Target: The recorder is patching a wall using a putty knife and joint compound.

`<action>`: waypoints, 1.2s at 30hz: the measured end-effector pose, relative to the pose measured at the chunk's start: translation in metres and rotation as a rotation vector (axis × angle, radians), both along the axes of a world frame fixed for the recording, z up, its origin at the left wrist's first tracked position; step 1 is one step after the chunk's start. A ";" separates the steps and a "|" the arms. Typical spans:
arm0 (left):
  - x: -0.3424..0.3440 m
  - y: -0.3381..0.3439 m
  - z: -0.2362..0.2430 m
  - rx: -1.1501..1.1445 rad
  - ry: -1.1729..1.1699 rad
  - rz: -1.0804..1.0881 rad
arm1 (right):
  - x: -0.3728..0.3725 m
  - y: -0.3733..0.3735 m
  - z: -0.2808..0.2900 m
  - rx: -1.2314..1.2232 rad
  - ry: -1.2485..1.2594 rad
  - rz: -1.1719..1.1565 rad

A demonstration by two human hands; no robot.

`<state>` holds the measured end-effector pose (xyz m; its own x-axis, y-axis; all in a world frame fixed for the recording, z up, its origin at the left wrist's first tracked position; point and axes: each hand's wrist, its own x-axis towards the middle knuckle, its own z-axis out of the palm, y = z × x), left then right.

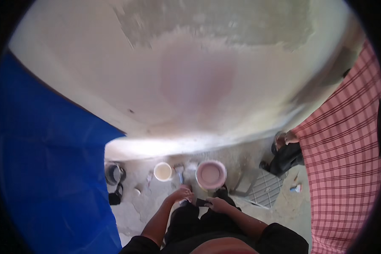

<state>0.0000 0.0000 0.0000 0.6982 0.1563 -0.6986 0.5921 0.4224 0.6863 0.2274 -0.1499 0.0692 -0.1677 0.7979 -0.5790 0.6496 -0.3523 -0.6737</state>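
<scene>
At the lower edge, the person's two forearms come up over dark trousers toward the floor (279, 203). The left hand (181, 194) is curled, its grip narrow around a small pale thing that is too blurred to identify. The right hand (218, 204) sits just beside it, fingers closed on a short dark object (201, 202) that spans the gap between the two hands; what it is cannot be told.

Just beyond the hands stands a round pink bucket (211, 174) holding pinkish paint, and to its left a smaller pale bucket (163, 171). Between the two buckets lies a brush (180, 171) on the dusty concrete. Further left, a dark can (114, 173) stands at the edge of a blue tarp (46, 169). To the right of the pink bucket a grey ribbed tray (264, 188) lies flat, with a dark shoe (285, 158) behind it and a red checked cloth (347, 156) hanging at the far right.

Beyond everything rises the wall (190, 76), patched pale pink below and bare grey plaster above.
</scene>
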 end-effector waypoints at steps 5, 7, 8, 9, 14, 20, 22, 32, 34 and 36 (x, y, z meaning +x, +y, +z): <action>0.049 0.026 0.090 0.286 -0.372 0.327 | 0.035 0.013 0.046 0.239 0.093 -0.068; 0.073 0.093 0.186 0.844 -0.394 0.252 | 0.065 0.080 0.087 0.239 -0.012 -0.150; 0.085 0.127 0.242 0.874 -0.439 0.276 | 0.085 0.103 0.130 0.566 0.128 -0.225; 0.103 0.156 0.299 1.014 -0.480 0.360 | 0.122 0.134 0.135 0.645 0.135 -0.247; 0.161 0.188 0.629 1.821 -0.807 0.784 | 0.216 0.204 0.388 1.174 -0.161 -0.590; 0.202 0.236 0.803 2.644 -0.317 0.883 | 0.249 0.236 0.580 1.699 -0.311 -0.640; 0.227 0.235 0.791 2.781 -0.175 0.943 | 0.266 0.235 0.599 1.579 -0.424 -0.722; 0.248 0.239 0.784 2.754 -0.132 1.074 | 0.310 0.234 0.596 1.502 -0.569 -0.829; 0.254 0.235 0.784 2.737 -0.105 1.085 | 0.314 0.242 0.607 1.565 -0.595 -0.851; 0.254 0.238 0.782 2.748 -0.105 1.083 | 0.317 0.246 0.604 1.579 -0.559 -0.830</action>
<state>0.2541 0.2385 0.7824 0.0224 -0.0130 0.9997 0.8358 -0.5484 -0.0258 0.5447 0.0958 0.6734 0.4186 0.3516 0.8373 0.8939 0.0031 -0.4482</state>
